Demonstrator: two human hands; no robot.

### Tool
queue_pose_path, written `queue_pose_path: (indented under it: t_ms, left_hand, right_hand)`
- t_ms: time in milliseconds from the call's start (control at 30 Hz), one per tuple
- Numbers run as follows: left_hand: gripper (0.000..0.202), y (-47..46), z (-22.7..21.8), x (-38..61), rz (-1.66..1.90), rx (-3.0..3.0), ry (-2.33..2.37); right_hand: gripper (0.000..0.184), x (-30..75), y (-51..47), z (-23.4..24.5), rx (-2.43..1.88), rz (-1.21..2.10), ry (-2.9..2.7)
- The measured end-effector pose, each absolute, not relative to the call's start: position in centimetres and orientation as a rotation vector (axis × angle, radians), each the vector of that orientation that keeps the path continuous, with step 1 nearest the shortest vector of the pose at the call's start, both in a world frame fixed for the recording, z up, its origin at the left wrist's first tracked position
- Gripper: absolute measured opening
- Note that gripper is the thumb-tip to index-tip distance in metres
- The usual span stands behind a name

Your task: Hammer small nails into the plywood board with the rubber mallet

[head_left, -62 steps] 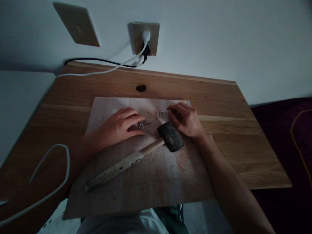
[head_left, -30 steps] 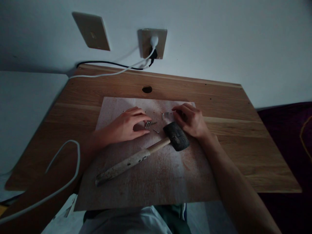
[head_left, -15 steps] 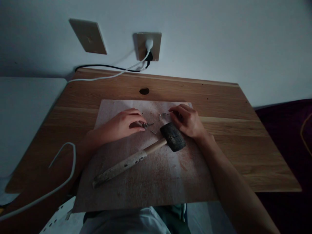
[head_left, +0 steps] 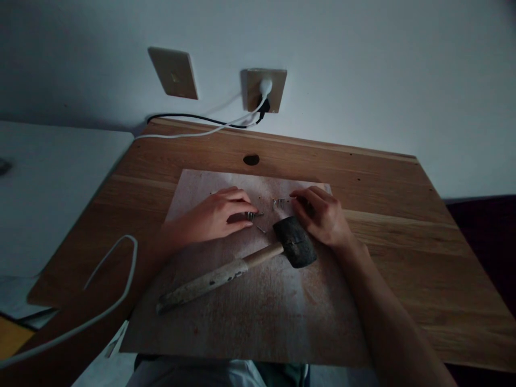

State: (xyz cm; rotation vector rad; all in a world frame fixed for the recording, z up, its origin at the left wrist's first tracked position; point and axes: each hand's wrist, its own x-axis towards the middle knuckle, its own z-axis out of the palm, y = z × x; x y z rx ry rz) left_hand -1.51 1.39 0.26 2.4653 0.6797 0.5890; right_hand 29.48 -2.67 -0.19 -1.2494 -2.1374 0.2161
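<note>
A rubber mallet (head_left: pixel 296 242) with a black head and worn wooden handle lies slantwise across a pale, stained board (head_left: pixel 258 328). Beyond the mallet, my left hand (head_left: pixel 226 214) has its thumb and fingers closed around a small bunch of nails (head_left: pixel 250 216). One loose nail (head_left: pixel 261 229) lies on the board just below those fingertips. My right hand (head_left: pixel 320 212) rests behind the mallet head with its fingers curled; what is inside them, if anything, is hidden. Its fingertips are close to a short row of shiny nails (head_left: pixel 280 203) on the board.
The board lies on a wooden desk (head_left: pixel 403 258) with a round cable hole (head_left: pixel 251 160). A wall socket (head_left: pixel 276 91) holds a white and a black plug. A loose white cable (head_left: pixel 131 269) loops over my left forearm.
The view has shifted, so the desk, board and mallet appear slightly lower and further right. Both hands keep nearly the same pose and place over the board.
</note>
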Motion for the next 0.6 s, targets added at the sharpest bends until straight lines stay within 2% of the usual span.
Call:
queue_pose_path:
  t_ms: [333,600]
  left_hand:
    - [0.030,1.17,-0.43,-1.25,0.689,2.535,0.705]
    - [0.018,1.13,-0.53,-1.11,0.702,2.583,0.726]
  right_hand:
    - [0.020,29.48,-2.65,-0.18,-1.267,0.201,-2.149]
    - [0.020,29.47,-2.64,-0.09,-1.257,0.198,-2.147]
